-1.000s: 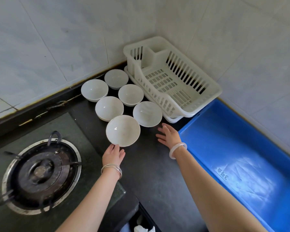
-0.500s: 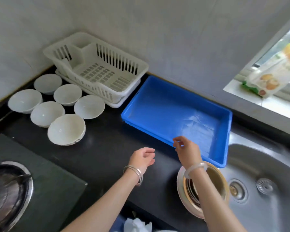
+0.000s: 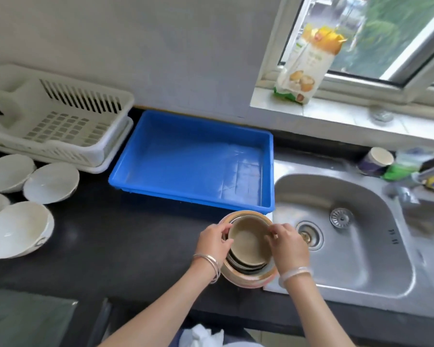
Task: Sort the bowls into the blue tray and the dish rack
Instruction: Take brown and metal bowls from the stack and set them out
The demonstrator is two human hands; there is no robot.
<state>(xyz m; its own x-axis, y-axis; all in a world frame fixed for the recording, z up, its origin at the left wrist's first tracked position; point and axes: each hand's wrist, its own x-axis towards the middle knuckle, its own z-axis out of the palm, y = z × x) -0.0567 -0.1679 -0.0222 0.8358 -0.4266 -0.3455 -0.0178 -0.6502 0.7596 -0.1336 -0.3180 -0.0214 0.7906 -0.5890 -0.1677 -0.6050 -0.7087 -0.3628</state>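
Note:
A stack of tan bowls [image 3: 247,244] stands on the black counter at the sink's left edge, just in front of the blue tray [image 3: 268,171], which holds nothing. My left hand [image 3: 214,240] grips the left rim of the top bowl and my right hand [image 3: 287,242] grips its right rim. Several white bowls [image 3: 52,181] sit at the far left of the counter, the nearest one [image 3: 16,227] largest in view. The white dish rack [image 3: 85,101] stands behind them against the wall with nothing in it.
A steel sink [image 3: 341,231] lies to the right with its drain beside my right hand. A food bag [image 3: 308,63] stands on the window sill. A cup [image 3: 380,159] and cleaning items sit behind the sink. A glass hob corner [image 3: 23,319] shows bottom left.
My view has swung right from the white bowls to the sink. Both hands moved from the counter onto the stack of tan bowls and closed on the top bowl's rim.

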